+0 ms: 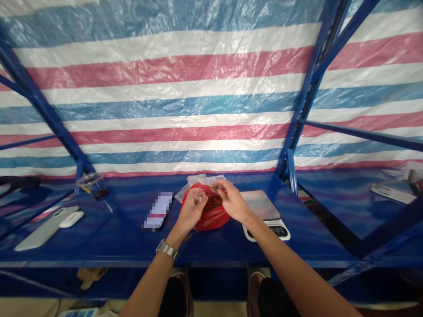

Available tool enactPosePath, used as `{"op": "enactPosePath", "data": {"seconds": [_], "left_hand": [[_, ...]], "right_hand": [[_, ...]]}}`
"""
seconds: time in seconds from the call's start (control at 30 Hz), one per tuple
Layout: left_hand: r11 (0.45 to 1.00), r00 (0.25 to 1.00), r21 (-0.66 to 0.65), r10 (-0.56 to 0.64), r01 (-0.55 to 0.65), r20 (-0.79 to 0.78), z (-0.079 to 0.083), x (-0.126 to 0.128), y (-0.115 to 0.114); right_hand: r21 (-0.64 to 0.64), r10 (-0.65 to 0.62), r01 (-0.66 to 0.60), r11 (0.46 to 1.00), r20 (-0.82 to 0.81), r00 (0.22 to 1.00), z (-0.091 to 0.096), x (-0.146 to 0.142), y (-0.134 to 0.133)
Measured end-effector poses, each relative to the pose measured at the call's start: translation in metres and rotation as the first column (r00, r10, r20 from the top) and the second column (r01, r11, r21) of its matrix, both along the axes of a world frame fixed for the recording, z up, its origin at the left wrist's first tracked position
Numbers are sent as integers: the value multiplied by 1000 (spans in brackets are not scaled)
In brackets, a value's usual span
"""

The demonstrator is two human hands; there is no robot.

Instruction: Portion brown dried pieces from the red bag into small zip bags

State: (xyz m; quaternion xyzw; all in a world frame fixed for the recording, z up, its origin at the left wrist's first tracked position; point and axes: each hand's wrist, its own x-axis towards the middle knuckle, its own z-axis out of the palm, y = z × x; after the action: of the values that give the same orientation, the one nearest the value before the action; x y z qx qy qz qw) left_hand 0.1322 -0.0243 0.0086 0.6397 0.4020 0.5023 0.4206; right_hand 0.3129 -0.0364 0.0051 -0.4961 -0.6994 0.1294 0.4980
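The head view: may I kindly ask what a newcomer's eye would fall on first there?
Probably the shiny plastic sheet striped red, white and blue, filling the background behind the blue metal shelf. Next would come the bright red plastic bag near the middle of the shelf, with the left hand and right hand over it. A white scale with a dark display stands right of the bag.

Head-worn view: the camera is looking forward and down over a blue surface [115, 246] from its near side, both forearms [287, 259] running in from the bottom edge. It is sitting near, left hand [191, 209] and right hand [234, 201] falling just below mid-frame, while the wide field is taking in striped sheeting [178, 105] across the upper half.
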Motion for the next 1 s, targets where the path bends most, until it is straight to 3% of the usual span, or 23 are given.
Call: {"op": "enactPosePath", "data": {"seconds": [0.07, 0.2, 0.47, 0.6, 0.73, 0.83, 1.0], "left_hand": [[1000, 1000, 22, -12, 12, -12, 1, 3, 2], [999, 1000, 36, -20, 20, -15, -2, 10, 5], [996, 999, 77, -41, 40, 7, -9, 16, 7], [994, 999, 98, -42, 41, 14, -7, 15, 10], [995, 1000, 97, 18, -18, 3, -9, 10, 15], [990, 995, 98, 99, -99, 5, -10, 4, 17], [964, 972, 126, 237, -234, -3, -1, -7, 12]], "right_hand": [[51, 6, -7, 999, 19, 1000, 10, -7, -2], [25, 18, -21, 999, 135, 991, 23, -19, -8], [62, 36, -59, 996, 320, 947, 20, -24, -13], [80, 16, -44, 996, 322, 947, 23, -28, -18], [130, -88, 54, 990, 271, 959, 26, -29, -18], [67, -150, 135, 989, 346, 926, 24, -26, -13], [-102, -74, 154, 983, 543, 836, 16, -25, -4]]}}
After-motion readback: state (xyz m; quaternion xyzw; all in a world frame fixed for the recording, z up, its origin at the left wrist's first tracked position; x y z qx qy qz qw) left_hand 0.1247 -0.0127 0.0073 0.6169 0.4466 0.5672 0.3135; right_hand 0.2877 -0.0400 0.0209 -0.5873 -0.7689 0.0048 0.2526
